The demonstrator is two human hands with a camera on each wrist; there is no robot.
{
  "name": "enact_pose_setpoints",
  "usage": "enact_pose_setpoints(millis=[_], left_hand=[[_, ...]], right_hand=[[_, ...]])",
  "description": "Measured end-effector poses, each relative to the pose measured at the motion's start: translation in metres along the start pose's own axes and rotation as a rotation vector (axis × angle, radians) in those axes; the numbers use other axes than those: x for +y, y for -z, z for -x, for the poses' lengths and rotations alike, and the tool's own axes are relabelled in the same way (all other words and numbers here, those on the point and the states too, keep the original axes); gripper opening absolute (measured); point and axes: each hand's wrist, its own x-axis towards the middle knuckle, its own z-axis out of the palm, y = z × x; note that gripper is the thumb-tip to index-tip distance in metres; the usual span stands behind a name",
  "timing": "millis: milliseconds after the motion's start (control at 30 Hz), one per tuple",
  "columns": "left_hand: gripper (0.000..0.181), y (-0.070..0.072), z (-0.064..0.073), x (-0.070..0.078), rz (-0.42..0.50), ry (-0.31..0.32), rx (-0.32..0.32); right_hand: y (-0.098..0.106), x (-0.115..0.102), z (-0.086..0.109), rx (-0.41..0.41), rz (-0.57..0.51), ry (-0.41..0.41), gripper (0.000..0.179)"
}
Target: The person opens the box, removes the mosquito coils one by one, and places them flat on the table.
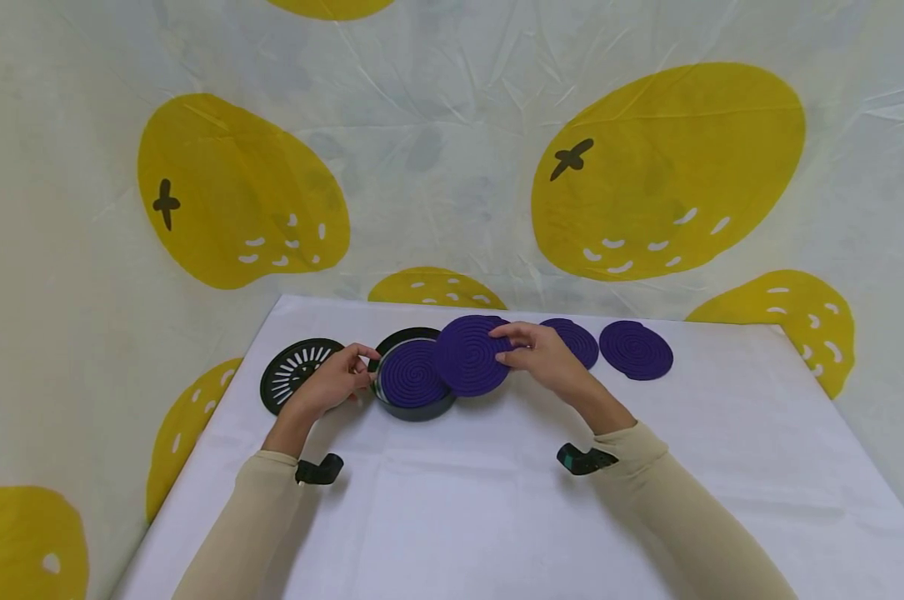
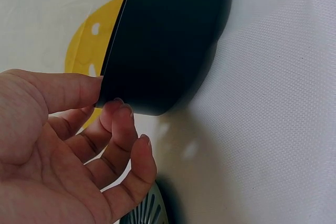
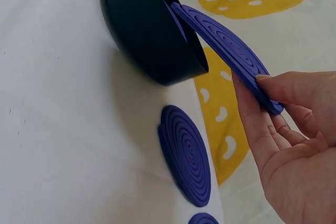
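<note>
While the left hand (image 1: 327, 385) pinches the dark tin (image 1: 419, 412) at nine o'clock in the head view, the right hand (image 1: 545, 358) grips a purple spiral disc (image 1: 470, 358) above the tin's three o'clock edge. Another disc (image 1: 412, 373) lies inside the tin; a slotted plate (image 1: 288, 377) sits at nine o'clock on the white table (image 1: 452, 525). From the left wrist, thumb and fingertips meet the tin's rim. From the right wrist, the gripped disc slants toward eleven o'clock, into the tin's mouth.
</note>
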Motion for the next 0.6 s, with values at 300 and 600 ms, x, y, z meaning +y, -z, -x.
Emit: enact_pose_setpoints(millis=[300, 600], left_hand=[[0.036, 0.001, 0.001, 0.001, -0.008, 0.003, 0.003], [0.036, 0.002, 0.001, 0.001, -0.008, -0.002, 0.003]], right_hand=[[0.014, 0.005, 0.008, 0.014, 0.005, -0.008, 0.035], [0.025, 0.010, 0.015, 0.022, 0.011, -0.003, 0.031]])
